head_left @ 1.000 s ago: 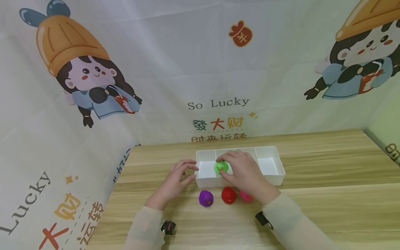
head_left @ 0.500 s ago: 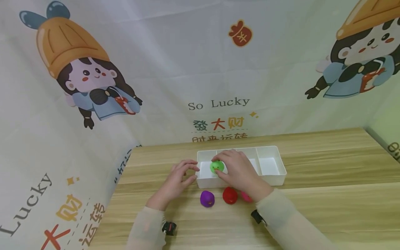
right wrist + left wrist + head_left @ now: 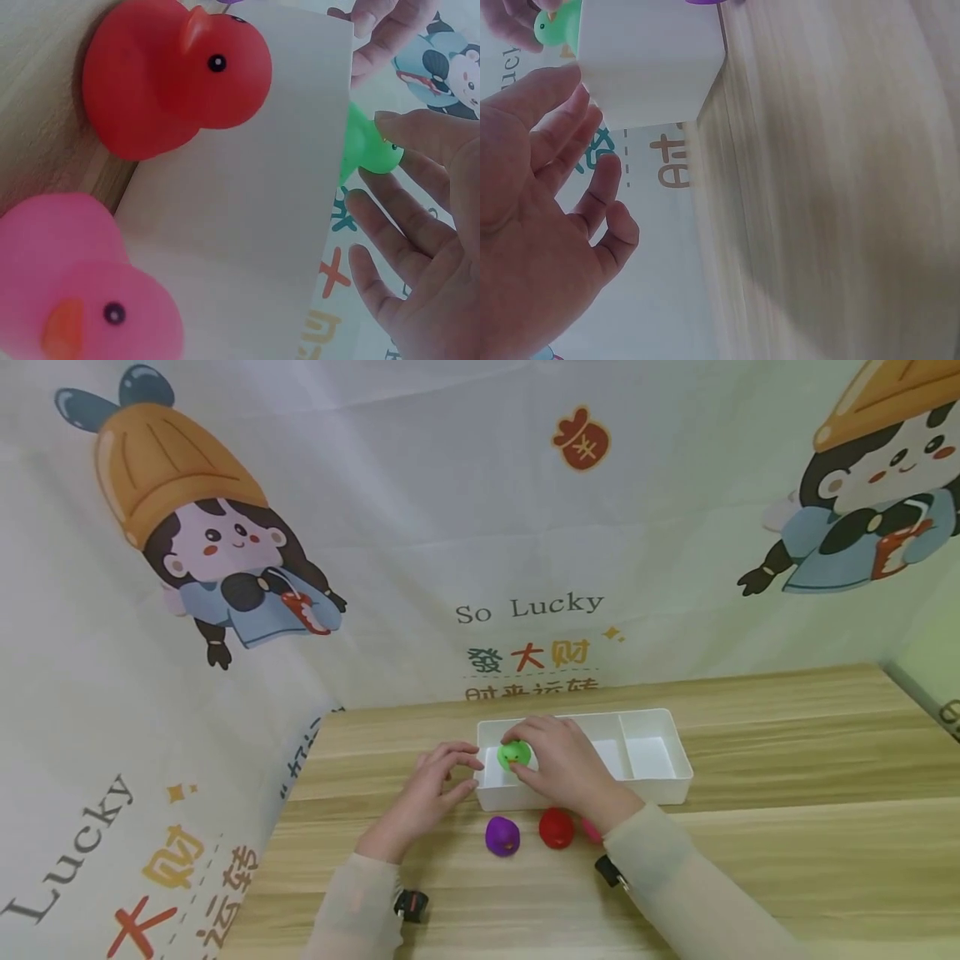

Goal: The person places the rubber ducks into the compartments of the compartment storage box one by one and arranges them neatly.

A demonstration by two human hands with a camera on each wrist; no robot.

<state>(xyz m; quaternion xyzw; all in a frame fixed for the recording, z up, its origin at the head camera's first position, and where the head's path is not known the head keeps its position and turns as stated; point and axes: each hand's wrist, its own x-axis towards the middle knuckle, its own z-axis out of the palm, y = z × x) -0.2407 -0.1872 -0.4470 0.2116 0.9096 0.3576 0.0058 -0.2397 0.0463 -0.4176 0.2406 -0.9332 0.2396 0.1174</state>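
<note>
My right hand (image 3: 570,768) pinches a green rubber duck (image 3: 513,755) by its head, between thumb and fingers, over the left end compartment of a white divided box (image 3: 656,792). The duck's lower body is hidden behind the box wall in the right wrist view. At the box's left end, my left hand (image 3: 427,793) has its fingertips right at the rim and end wall, fingers slightly bent and spread. Just in front of the box sit a purple rubber duck (image 3: 502,836), a red rubber duck (image 3: 165,79) and a pink rubber duck (image 3: 75,277), partly covered by my right forearm.
The box stands on a wood-grain table (image 3: 787,860), its right end compartment (image 3: 651,758) showing a bare floor. Behind the table hangs a printed white cloth (image 3: 420,527). Black straps (image 3: 411,905) circle both wrists.
My right hand has carried the green rubber duck leftward, from near the divider to over the left end compartment. My left hand keeps its place at the box's end.
</note>
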